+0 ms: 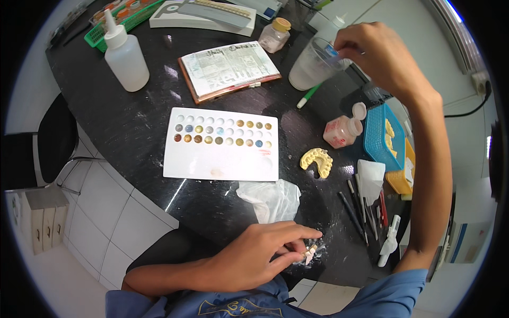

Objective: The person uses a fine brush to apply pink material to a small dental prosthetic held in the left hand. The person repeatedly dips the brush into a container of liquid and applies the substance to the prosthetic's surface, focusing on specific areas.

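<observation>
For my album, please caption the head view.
At a dark table: left hand pinching a small pale piece, right hand at a clear cup.

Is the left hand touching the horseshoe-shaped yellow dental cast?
No, the left hand holds a small pale piece, while the yellow dental cast lies apart from it on the black table.

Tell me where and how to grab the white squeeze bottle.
Wrap a hand around the middle of the bottle, coming from the near right side. It stands upright with a broad, rounded body; its thin nozzle would likely give a poorer hold, and the green basket crowds its far side.
</observation>
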### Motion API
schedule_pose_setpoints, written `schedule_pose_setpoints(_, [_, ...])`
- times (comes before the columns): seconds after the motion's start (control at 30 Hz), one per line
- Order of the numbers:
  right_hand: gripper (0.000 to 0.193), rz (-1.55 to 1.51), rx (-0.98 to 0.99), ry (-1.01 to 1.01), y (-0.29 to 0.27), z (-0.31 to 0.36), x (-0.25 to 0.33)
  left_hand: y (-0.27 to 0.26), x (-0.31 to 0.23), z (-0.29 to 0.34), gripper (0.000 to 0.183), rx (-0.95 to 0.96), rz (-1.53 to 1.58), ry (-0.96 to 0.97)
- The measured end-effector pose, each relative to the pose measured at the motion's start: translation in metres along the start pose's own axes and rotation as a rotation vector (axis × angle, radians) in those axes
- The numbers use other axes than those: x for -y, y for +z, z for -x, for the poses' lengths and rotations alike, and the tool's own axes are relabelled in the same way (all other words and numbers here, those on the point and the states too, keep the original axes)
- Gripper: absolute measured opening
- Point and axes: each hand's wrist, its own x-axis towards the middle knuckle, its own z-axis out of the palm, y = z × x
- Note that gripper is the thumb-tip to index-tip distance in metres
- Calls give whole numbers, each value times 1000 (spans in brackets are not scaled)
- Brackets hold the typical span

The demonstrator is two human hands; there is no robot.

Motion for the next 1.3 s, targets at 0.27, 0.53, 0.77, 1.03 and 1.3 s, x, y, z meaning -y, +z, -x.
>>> schedule_pose_setpoints(0.27, [15, -371, -136, 421, -62, 169, 45, 8, -5, 1, 42, -70, 57, -79])
schedule_pose_setpoints(0.53, [21, -944, -214, 764, 10, 296, 168, 23, -4, -2, 32, -228, 40, -99])
schedule_pose_setpoints(0.77, [20, -912, -214, 761, 19, 305, 189, 25, -3, 1, 30, -237, -3, -79])
schedule_pose_setpoints(1.03, [22, -829, -384, 750, 7, 307, 170, 25, -1, 1, 28, -235, 53, -45])
schedule_pose_setpoints(1.3, [17, -354, -393, 478, -51, 187, 69, 16, -4, 2, 28, -133, -7, -74])
